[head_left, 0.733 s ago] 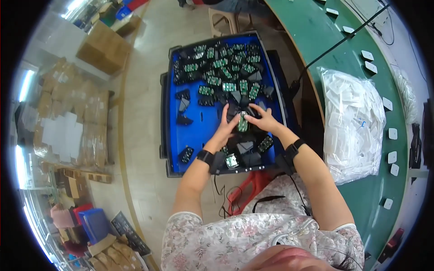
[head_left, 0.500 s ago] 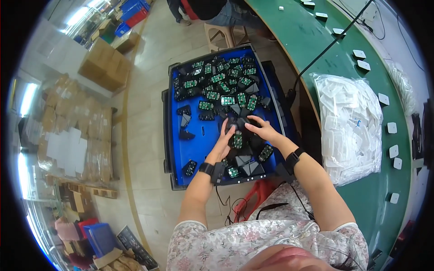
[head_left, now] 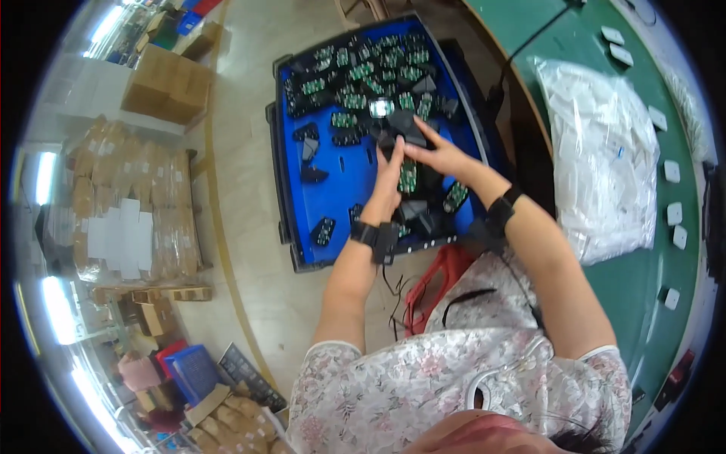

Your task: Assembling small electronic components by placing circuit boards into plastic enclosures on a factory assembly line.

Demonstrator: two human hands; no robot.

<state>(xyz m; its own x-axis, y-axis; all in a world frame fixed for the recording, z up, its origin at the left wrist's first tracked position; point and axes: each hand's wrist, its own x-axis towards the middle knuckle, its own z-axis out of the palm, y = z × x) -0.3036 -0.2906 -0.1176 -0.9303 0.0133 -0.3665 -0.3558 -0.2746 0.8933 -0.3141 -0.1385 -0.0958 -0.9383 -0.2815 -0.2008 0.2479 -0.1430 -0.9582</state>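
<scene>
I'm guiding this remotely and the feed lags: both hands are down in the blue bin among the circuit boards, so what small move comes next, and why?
Probably lift the green circuit board clear of the pile. The left hand and right hand both rest beside it in the blue bin, with dark parts crowded close around, so raising it straight up seems least likely to snag neighbours. Whether either hand grips it yet is unclear.

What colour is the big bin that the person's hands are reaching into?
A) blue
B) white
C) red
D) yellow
A: the bin under both hands is bright blue, with small green circuit boards and dark parts scattered inside; the left hand and right hand meet over its middle.
</scene>
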